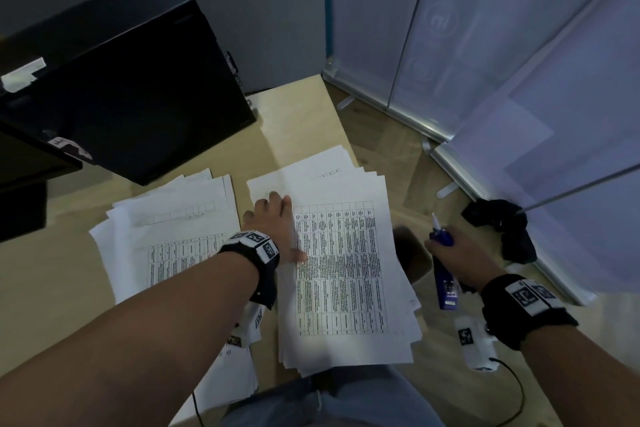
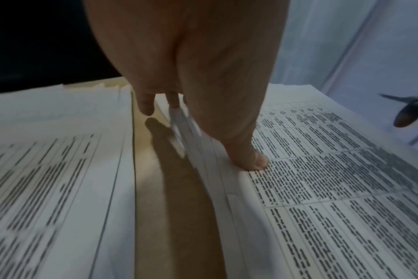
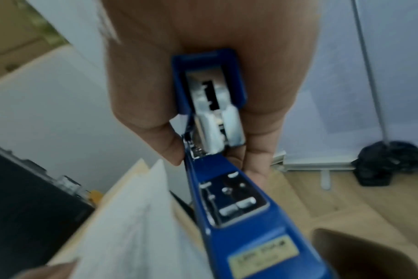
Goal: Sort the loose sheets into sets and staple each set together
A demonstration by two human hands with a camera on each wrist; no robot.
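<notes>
Right hand (image 1: pixel 462 255) grips blue stapler (image 1: pixel 444 282); left hand (image 1: pixel 273 222) pinches right stack's (image 1: pixel 346 270) edge.

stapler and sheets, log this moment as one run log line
left hand: grips edge of right pile | right hand: holds blue stapler off desk edge | left pile: untouched | stapling: not yet

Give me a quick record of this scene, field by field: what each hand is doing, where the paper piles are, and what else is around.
left hand: thumb on top of the right pile, fingers at its left edge, lifting some sheets
right hand: grips a blue stapler, held off to the right of the desk
left pile: loose printed sheets, fanned, lying on the desk
black box: behind the left pile
black cloth: on the floor to the right
stapling: not happening at this moment
</notes>
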